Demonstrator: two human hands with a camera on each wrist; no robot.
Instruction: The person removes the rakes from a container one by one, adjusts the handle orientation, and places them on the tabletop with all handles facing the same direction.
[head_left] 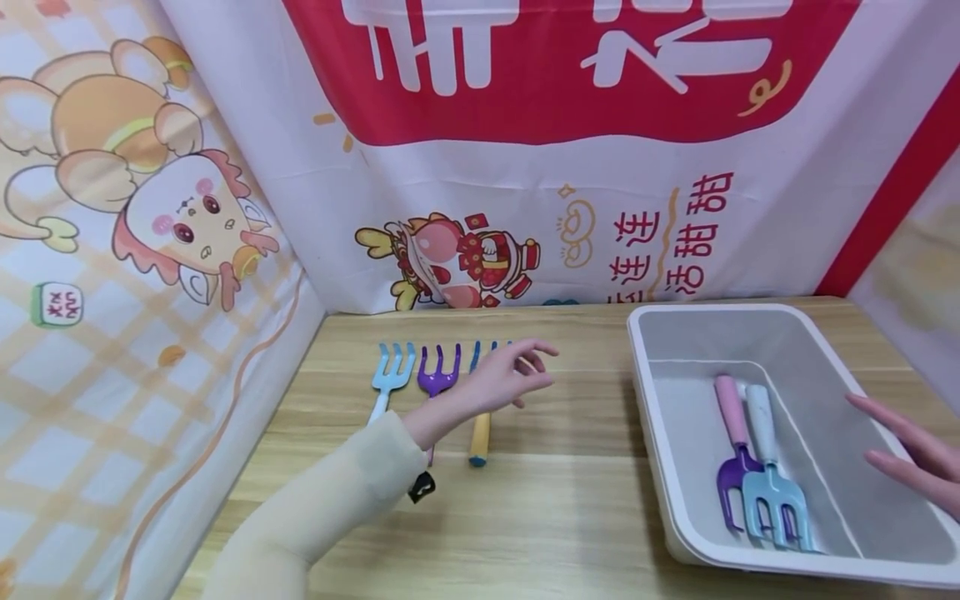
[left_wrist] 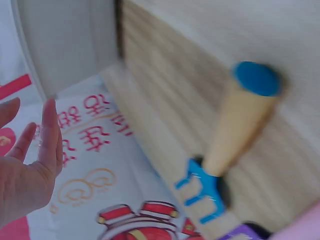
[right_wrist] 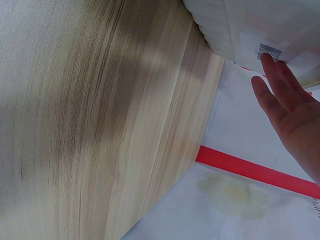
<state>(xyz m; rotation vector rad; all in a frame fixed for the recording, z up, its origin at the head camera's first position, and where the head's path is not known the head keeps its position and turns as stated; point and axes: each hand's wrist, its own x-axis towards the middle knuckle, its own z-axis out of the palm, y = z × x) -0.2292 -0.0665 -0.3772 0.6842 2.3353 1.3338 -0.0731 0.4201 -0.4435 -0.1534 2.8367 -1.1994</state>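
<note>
- Left hand (head_left: 502, 377): raised over tabletop, fingers loosely bent, grip holding nothing; head view has it in front of the blue fork's middle, left wrist view shows a gap between them.
- Right hand (head_left: 915, 450): at the bin's right side, fingers extended, nothing gripped; contact with bin, can't tell.
- Blue three-tined hand fork (head_left: 482, 437): on table, rightmost of row, tan handle with blue end cap toward person, tines toward back cloth.
- Purple three-tined hand fork (head_left: 438, 382): on table, middle of row, tines toward back; handle mostly behind left forearm, pink part shows.
- Light blue three-tined hand fork (head_left: 390, 382): leftmost of row, tines toward back, lower handle behind the sleeve.
- Grey-white plastic bin (head_left: 720, 333): right side of table, two forks lying inside.
- Pink-handled purple fork (head_left: 733, 417): on bin floor, handle toward back, tines toward near end.
- Pale-handled light blue fork (head_left: 762, 429): in bin, right beside the pink-handled one, its head partly overlapping the purple head.
- Barcode label (right_wrist: 269, 51): on bin's outer wall, right-hand fingertips by it.
- Wood-grain tabletop (head_left: 570, 517) under everything.
- Cream sleeve (head_left: 330, 492) on left arm.
- Back cloth (head_left: 480, 183): red panel, red characters, cartoon figure.
- Left cloth (head_left: 165, 367): peach plaid, upside-down cartoon animal.
</note>
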